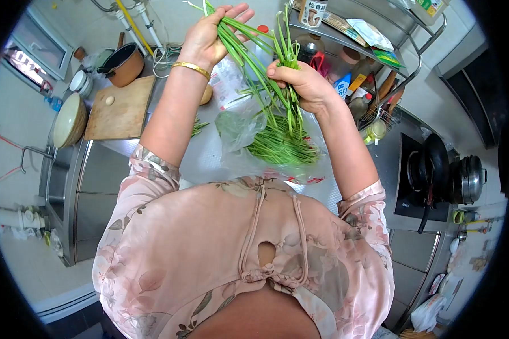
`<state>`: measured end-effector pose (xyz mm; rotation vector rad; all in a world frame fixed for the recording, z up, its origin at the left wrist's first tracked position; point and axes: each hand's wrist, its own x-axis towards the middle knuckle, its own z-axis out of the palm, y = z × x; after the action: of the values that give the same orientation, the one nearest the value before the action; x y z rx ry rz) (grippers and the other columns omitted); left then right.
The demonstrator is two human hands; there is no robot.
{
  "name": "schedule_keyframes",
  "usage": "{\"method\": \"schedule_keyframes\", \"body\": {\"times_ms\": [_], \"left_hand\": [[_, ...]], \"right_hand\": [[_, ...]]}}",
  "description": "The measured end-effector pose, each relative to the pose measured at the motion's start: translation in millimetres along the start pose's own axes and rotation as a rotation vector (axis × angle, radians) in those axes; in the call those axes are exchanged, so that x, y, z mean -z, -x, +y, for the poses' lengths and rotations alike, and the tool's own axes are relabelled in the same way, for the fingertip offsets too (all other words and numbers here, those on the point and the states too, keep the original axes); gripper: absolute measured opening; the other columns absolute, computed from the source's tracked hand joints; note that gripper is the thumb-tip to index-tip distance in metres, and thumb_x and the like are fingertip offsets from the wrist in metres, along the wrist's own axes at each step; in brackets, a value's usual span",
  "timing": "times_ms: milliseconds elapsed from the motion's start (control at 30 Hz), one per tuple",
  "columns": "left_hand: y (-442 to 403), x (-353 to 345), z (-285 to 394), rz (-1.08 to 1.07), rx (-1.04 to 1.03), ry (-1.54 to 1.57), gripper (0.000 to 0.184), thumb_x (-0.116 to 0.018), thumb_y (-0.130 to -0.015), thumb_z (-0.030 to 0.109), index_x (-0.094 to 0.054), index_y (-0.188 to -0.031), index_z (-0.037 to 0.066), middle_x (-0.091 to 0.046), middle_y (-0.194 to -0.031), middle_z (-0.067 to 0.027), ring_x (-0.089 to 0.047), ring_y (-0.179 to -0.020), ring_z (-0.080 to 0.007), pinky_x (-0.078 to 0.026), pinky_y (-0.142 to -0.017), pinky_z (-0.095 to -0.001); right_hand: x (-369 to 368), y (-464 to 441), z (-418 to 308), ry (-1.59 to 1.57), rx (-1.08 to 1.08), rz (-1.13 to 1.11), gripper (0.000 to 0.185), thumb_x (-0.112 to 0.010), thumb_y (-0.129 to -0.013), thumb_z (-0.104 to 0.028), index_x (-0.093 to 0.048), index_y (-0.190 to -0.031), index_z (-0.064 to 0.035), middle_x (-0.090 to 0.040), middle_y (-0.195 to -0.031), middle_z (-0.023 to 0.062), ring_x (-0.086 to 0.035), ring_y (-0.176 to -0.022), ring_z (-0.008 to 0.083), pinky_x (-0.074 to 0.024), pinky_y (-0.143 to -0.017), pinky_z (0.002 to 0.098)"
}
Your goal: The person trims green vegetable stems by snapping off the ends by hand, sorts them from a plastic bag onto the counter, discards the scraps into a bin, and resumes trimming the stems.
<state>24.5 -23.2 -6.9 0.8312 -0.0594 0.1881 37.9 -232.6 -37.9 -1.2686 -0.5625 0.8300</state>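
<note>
My left hand (205, 40) is raised at the top of the view, its thumb pinching several long green chives (240, 51) while other fingers stretch out. The pale stem ends stick up past the thumb, and the leaves slant down toward my right hand (304, 83). That hand is closed around a thicker upright bunch of chives (289, 53). Below both hands, a heap of chives (283, 146) lies on a clear plastic bag (234, 131) on the counter. A few cut-off green pieces (198, 127) rest left of the bag, partly behind my left forearm.
A wooden cutting board (121, 110) with a small pale bulb, a brown pot (124, 65) and a large bowl (70, 120) stand left. A metal rack (356, 39) with jars and bottles rises behind my right hand. On the right, a black wok (435, 158) sits on the stove.
</note>
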Motion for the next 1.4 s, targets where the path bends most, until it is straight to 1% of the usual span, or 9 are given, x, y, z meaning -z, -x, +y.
{"method": "schedule_keyframes", "body": {"times_ms": [167,433,533,767,867,1100,1233,1300,1400], "left_hand": [[7.8,-9.7,-2.1,0.004,0.101,-0.022,0.021,-0.029,-0.093,0.017,-0.038,-0.103,0.002,-0.042,-0.122,-0.0167,-0.04,-0.116,-0.0307,-0.038,-0.088,-0.0578],[5.8,-8.9,-7.2,-0.023,0.215,0.096,0.023,-0.029,-0.093,0.016,-0.036,-0.108,0.001,-0.042,-0.122,-0.0174,-0.04,-0.116,-0.0305,-0.034,-0.091,-0.0595],[5.2,-10.9,-3.1,0.066,0.156,0.111,0.022,-0.029,-0.093,0.015,-0.036,-0.108,0.001,-0.042,-0.122,-0.0173,-0.041,-0.116,-0.0305,-0.032,-0.092,-0.0603],[-5.0,15.7,6.7,0.049,0.104,0.145,0.019,-0.03,-0.092,0.014,-0.035,-0.107,0.003,-0.042,-0.122,-0.0177,-0.044,-0.113,-0.0315,-0.027,-0.093,-0.0637],[-5.2,15.9,5.1,0.066,0.11,0.15,0.019,-0.031,-0.092,0.014,-0.034,-0.107,0.004,-0.042,-0.122,-0.0177,-0.043,-0.113,-0.0315,-0.027,-0.093,-0.0637],[1.2,14.3,6.6,0.105,0.098,0.201,0.02,-0.031,-0.092,0.013,-0.035,-0.109,0.003,-0.042,-0.123,-0.0173,-0.042,-0.114,-0.0303,-0.028,-0.093,-0.0636],[-0.3,23.0,13.7,0.086,0.028,0.189,0.022,-0.031,-0.092,0.013,-0.037,-0.109,0.001,-0.041,-0.123,-0.0164,-0.041,-0.116,-0.0285,-0.029,-0.092,-0.063],[0.4,24.8,13.9,0.039,0.074,0.193,0.02,-0.031,-0.092,0.014,-0.038,-0.106,0.002,-0.042,-0.123,-0.0162,-0.041,-0.116,-0.0289,-0.03,-0.092,-0.0629],[-5.5,32.5,11.8,-0.093,0.124,0.133,0.016,-0.031,-0.092,0.014,-0.038,-0.102,0.003,-0.041,-0.122,-0.0178,-0.04,-0.116,-0.0302,-0.031,-0.092,-0.0622]], "right_hand": [[1.0,1.6,8.3,-0.075,-0.004,0.007,0.013,-0.06,-0.076,-0.018,-0.054,-0.08,-0.0075,-0.052,-0.07,-0.0006,-0.043,-0.056,0.0053,-0.0358,-0.052,0.0189],[15.2,14.4,11.3,-0.041,-0.092,-0.075,0.011,-0.056,-0.075,-0.019,-0.051,-0.079,-0.0104,-0.051,-0.066,-0.0023,-0.043,-0.057,0.0047,-0.0294,-0.044,0.0186],[17.6,21.6,19.5,-0.054,-0.114,-0.102,0.012,-0.056,-0.073,-0.017,-0.049,-0.079,-0.0093,-0.049,-0.065,-0.0016,-0.043,-0.058,0.0056,-0.0282,-0.044,0.0185],[25.2,37.3,31.2,-0.052,-0.169,0.012,0.011,-0.055,-0.075,-0.016,-0.05,-0.081,-0.0081,-0.049,-0.064,0.0012,-0.042,-0.054,0.0066,-0.0289,-0.04,0.0177],[26.8,34.5,42.0,-0.052,-0.098,0.071,0.011,-0.054,-0.076,-0.017,-0.05,-0.081,-0.0081,-0.051,-0.066,0.0008,-0.043,-0.056,0.0065,-0.0303,-0.043,0.0188],[30.9,27.5,60.1,-0.1,0.183,0.464,0.008,-0.056,-0.074,-0.013,-0.053,-0.075,-0.0059,-0.054,-0.067,0.0021,-0.047,-0.056,0.0097,-0.0352,-0.05,0.0225],[45.4,40.0,66.6,-0.177,0.108,0.595,0.008,-0.055,-0.077,-0.014,-0.053,-0.076,-0.0062,-0.054,-0.067,0.002,-0.047,-0.057,0.0095,-0.0352,-0.05,0.0223],[43.3,44.7,57.2,-0.009,0.173,0.598,0.007,-0.054,-0.079,-0.014,-0.054,-0.081,-0.0071,-0.054,-0.069,0.0015,-0.047,-0.059,0.0086,-0.0355,-0.05,0.0219],[28.0,52.4,24.0,0.165,0.28,0.417,0.01,-0.056,-0.078,-0.013,-0.057,-0.085,-0.0056,-0.056,-0.072,0.0013,-0.048,-0.064,0.0074,-0.0384,-0.058,0.0217]]}}
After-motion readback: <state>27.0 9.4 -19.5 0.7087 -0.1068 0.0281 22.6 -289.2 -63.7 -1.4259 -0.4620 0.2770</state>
